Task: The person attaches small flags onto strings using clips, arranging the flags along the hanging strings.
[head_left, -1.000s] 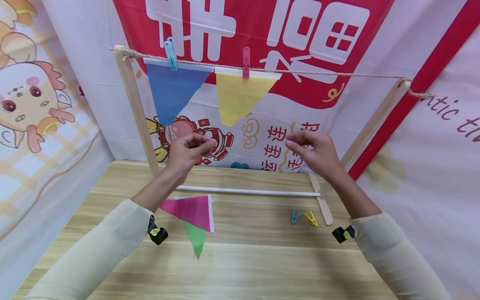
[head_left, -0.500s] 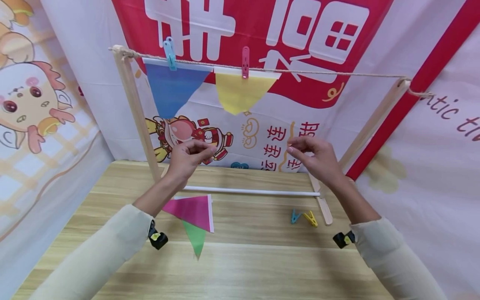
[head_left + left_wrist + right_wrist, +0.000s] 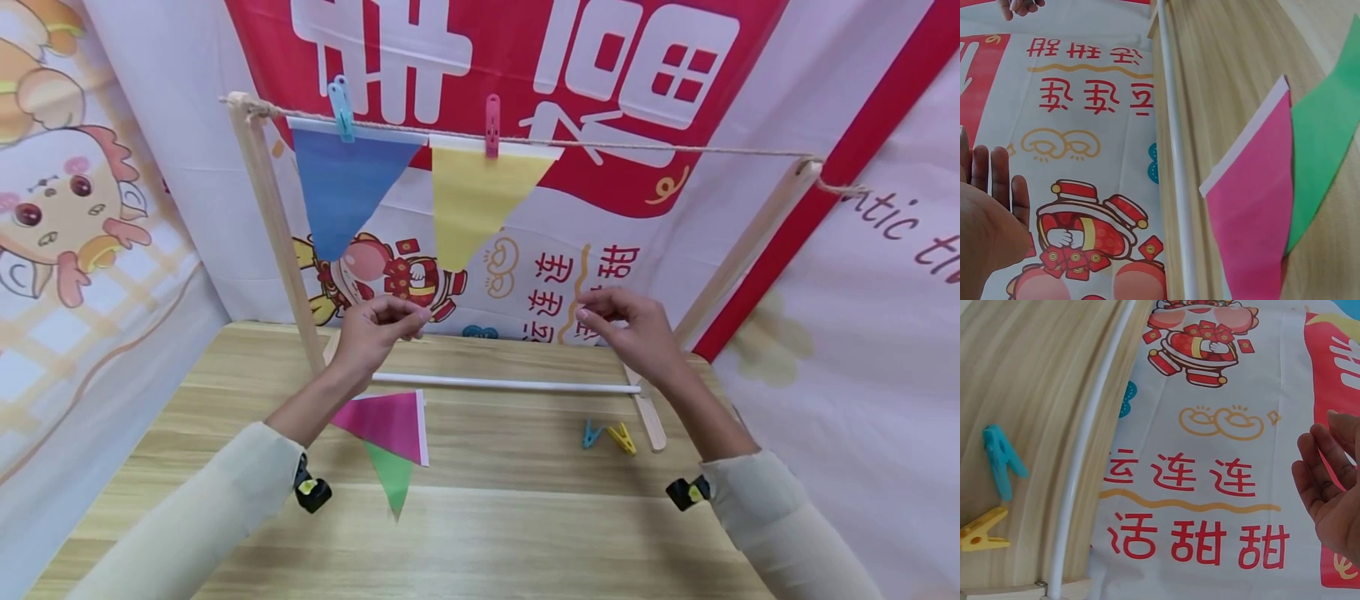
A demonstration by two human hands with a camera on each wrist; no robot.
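Note:
My left hand (image 3: 371,337) hovers below the blue pennant (image 3: 348,179), fingers loosely bent and holding nothing. To the right, my right hand (image 3: 637,333) is raised likewise, also holding nothing; the two hands face each other across a gap. A teal clothespin (image 3: 342,110) fixes the blue pennant to a twine line (image 3: 675,148), and a pink clothespin (image 3: 492,125) fixes the yellow pennant (image 3: 483,196) beside it. On the table lie a magenta pennant (image 3: 390,423) overlapping a green pennant (image 3: 392,475), plus a blue clothespin (image 3: 1001,459) and a yellow clothespin (image 3: 984,532).
Two wooden posts, left (image 3: 273,225) and right (image 3: 738,246), carry the twine. A white rod (image 3: 495,383) runs low between them, near a wooden foot (image 3: 651,423) at the right. Printed cloth (image 3: 525,292) hangs behind the wooden table (image 3: 510,533).
Both hands have sunk slightly, staying apart. The hanging pennants swing: their tips rise at first, then drop lower than before. Nothing is taken hold of.

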